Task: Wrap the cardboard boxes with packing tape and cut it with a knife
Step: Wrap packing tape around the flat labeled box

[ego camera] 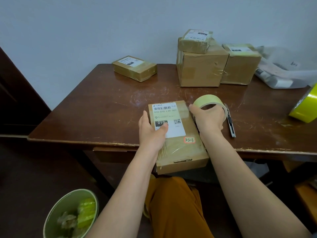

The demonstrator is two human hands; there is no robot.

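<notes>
A flat cardboard box (187,148) with a white shipping label lies at the table's front edge, its near end hanging over the edge. My left hand (151,133) grips the box's left side, thumb on the label. My right hand (208,120) holds a pale yellow roll of packing tape (208,101) against the box's right side, fingers through the core. A utility knife (230,121) lies on the table just right of my right hand.
A small taped box (134,68) sits at the back left of the brown table (103,107). Stacked boxes (200,69) and another box (241,66) stand at the back. A plastic bag (283,73) and a bright yellow tape roll (306,105) are at the right. A green bin (72,215) stands on the floor.
</notes>
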